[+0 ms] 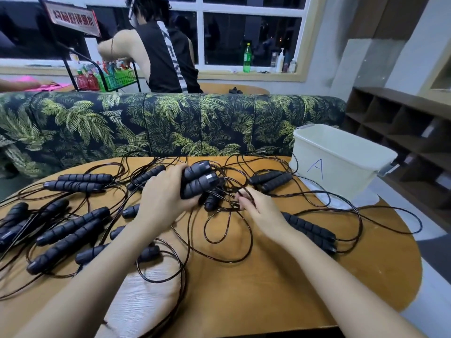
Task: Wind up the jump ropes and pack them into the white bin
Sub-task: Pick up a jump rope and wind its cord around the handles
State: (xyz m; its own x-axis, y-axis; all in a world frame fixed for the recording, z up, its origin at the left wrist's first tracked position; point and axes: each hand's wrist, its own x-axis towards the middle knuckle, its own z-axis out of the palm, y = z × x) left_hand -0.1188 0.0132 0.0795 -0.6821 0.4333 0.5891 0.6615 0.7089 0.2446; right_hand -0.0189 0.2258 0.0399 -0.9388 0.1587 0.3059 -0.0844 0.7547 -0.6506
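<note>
- Left grip (pixel 166 191) clasps two black handles (pixel 199 181) over the tabletop (pixel 268 276).
- Just right of it, the right grip (pixel 253 206) pinches a tangled cord (pixel 231 204).
- The white bin (pixel 341 162) stands farther right; loose jump ropes (pixel 70 228) sprawl to the left.

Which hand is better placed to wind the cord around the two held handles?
The right hand, probably: it pinches the cord beside the handles, while the left hand is occupied gripping them.

Two black handles (pixel 196 181) in left grip (pixel 161 194)
</note>
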